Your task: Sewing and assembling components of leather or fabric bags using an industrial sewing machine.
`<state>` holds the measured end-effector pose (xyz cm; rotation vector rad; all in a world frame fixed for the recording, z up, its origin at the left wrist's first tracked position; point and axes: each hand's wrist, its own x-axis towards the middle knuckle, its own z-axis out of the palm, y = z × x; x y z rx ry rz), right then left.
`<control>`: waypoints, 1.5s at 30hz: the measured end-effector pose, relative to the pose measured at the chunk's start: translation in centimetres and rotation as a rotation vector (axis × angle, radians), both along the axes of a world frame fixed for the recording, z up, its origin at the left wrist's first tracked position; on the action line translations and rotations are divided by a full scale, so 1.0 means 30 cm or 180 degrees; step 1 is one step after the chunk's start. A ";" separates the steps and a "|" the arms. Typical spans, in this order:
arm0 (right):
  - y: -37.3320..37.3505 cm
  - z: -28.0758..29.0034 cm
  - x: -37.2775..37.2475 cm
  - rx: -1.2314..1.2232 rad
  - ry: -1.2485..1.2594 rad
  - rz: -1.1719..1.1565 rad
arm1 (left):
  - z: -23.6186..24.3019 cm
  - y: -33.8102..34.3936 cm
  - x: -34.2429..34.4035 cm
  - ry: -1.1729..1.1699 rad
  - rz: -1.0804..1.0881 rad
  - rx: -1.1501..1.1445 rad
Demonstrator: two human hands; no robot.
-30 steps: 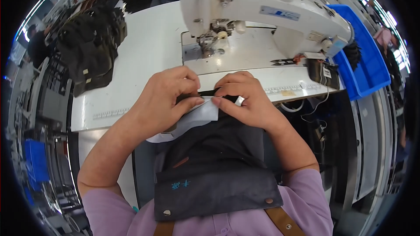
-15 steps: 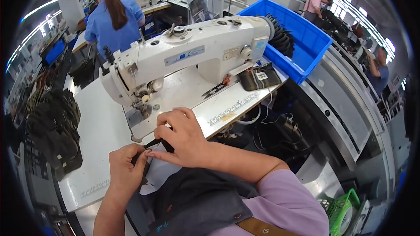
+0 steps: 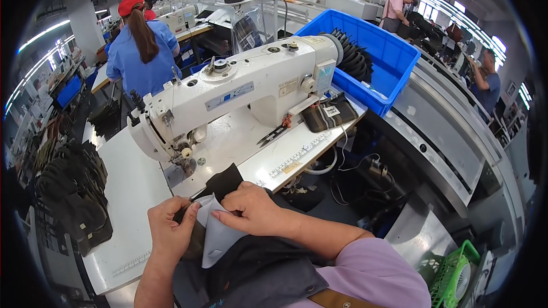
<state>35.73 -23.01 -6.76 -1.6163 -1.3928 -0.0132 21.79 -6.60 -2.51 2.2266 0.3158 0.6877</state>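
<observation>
Between my hands, at the near edge of the sewing table, is a dark fabric piece with a pale grey lining. My left hand pinches its left side, thumb against fingers. On the other side, my right hand is closed on the lining and dark cloth. A black flap sticks up beyond my fingers, and the lining hangs down toward my dark apron. Just past the cloth stands a white sewing machine, its needle area near the flap. My fingertips are partly hidden in the folds.
Stacked dark fabric pieces lie at the left. Thread snips and a folded plaid pouch rest right of the machine. Behind it is a blue bin with black pieces. A green basket stands lower right. Other people work farther off.
My hands have drawn a little toward me and apart. The fabric has opened out, so its pale lining and black flap now show. The whole view has shifted slightly.
</observation>
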 end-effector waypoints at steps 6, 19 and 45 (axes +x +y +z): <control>-0.055 0.019 0.074 -0.0404 -0.0095 0.0287 | -0.028 -0.008 -0.002 -0.0341 -0.0129 0.0135; -0.003 0.076 0.063 0.0629 -0.0873 -0.0275 | -0.019 -0.068 0.011 -0.0305 -0.0123 0.0361; -0.023 0.045 0.098 -0.0036 -0.0003 0.0512 | -0.092 -0.054 -0.012 -0.0248 -0.0036 -0.0462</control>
